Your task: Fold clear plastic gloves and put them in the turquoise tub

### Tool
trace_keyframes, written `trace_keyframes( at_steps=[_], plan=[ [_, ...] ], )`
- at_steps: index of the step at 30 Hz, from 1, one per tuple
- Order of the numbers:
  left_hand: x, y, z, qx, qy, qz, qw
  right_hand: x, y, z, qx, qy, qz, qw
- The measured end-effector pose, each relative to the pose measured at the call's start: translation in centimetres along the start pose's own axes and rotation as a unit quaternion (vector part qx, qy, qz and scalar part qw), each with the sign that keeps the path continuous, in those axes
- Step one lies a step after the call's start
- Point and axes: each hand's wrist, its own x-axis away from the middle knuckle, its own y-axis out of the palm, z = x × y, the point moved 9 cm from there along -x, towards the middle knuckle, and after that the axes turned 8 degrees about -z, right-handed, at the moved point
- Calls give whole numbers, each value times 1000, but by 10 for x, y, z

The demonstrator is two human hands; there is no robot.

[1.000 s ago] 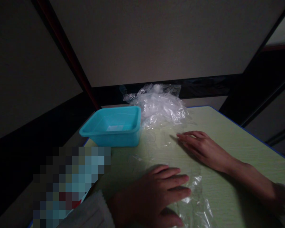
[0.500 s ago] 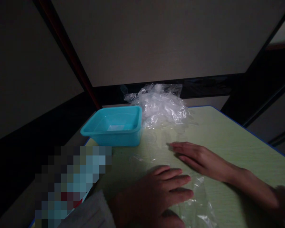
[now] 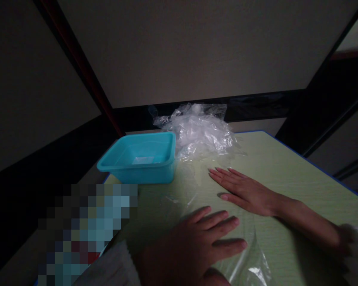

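Note:
A clear plastic bag (image 3: 250, 254) lies spread on the light green table (image 3: 286, 167), its edges hard to trace. My left hand (image 3: 203, 242) presses on it near the front, palm down with the fingers spread. Farther back and to the right, my right hand (image 3: 241, 190) rests flat, fingers stretched toward the left and the thumb apart. It lies on or beside the film's upper right part; which, I cannot tell. Neither hand grips anything.
A turquoise plastic basin (image 3: 143, 174) stands at the table's back left. Beside it, a heap of crumpled clear plastic bags (image 3: 203, 133) lies at the far edge, against a panelled wall (image 3: 197, 51). A pixelated patch covers the left front.
My right hand has flattened and turned palm down, its fingers now spread a little. The left hand's fingers have opened wider, and the plastic under them looks smoother.

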Motion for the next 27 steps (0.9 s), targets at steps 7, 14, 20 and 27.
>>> trace_keyframes(
  at_steps=[7,14,20,27],
  plan=[
    [2,-4,0,28,4,16,999,24,-29,50,-97,60,79,990],
    [1,1,-2,-5,9,-12,1000,43,-45,58,-214,80,29,973],
    [1,2,-2,-11,9,-15,1000,38,-30,51,-210,96,-9,973],
    [1,3,-3,-16,4,-25,1000,32,-33,56,-139,101,37,984]
  ],
)
